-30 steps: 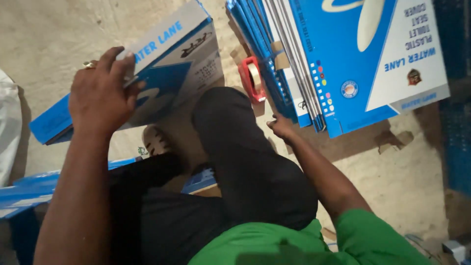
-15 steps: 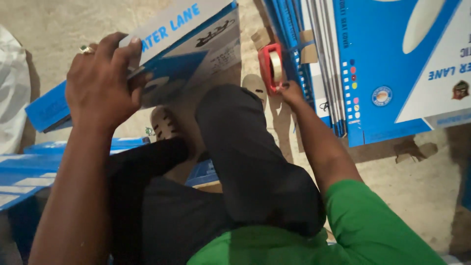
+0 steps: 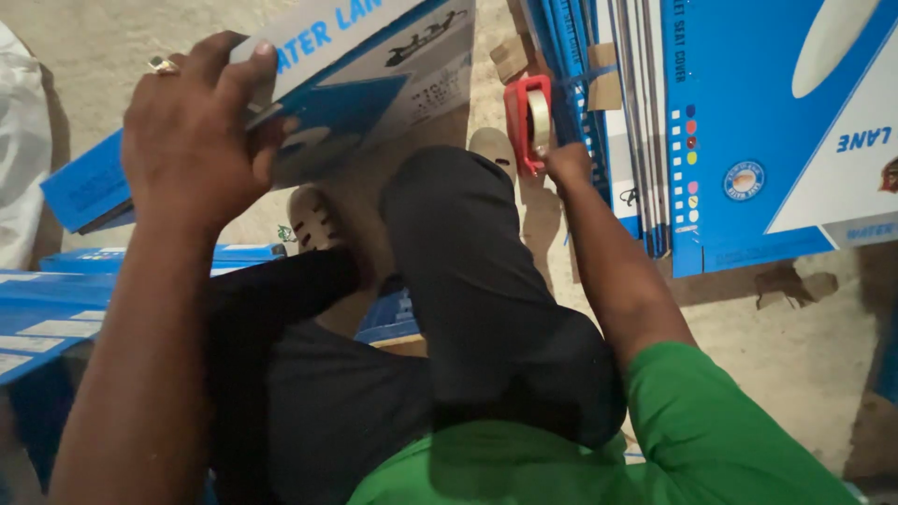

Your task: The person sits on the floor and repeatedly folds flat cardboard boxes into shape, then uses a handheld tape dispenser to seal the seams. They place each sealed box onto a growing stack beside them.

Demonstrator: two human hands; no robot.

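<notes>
Floor: bare concrete floor (image 3: 103,56), dusty, cardboard scraps (image 3: 786,285) scattered right of the leg.
Viewpoint: head camera looks down on a seated person, dark trouser knee (image 3: 468,252) raised mid-frame, green sleeve (image 3: 711,430) lower right.
Left hand: left hand (image 3: 192,140) lifted off the ground, fingers closed over the edge of a flat blue-and-white carton (image 3: 365,65); ring on one finger.
Carton hold: gripped at one long edge, tilted, so the printed face hangs free above the knee; looks like it is held up for working on the flap, a judgement only.
Right hand: right hand (image 3: 566,164) reaches forward past the knee, touching the red tape dispenser (image 3: 530,122); fingers curl at its lower end, full grip cannot be confirmed.
Dispenser place: stands on edge on the floor, just beside the stack, within arm reach.
Stack: flat blue cartons (image 3: 748,140) leaning upright upper right, edges toward the dispenser.
Left side: more folded blue cartons (image 3: 56,309) lie flat by the left arm; white bag (image 3: 19,159) at far left edge.
Feet: pale sandal (image 3: 313,220) under the held carton.
Open room: tight; knee, stack and carton crowd the middle, free floor only upper left and lower right.
Edges: stack edges sit close to the right wrist.
</notes>
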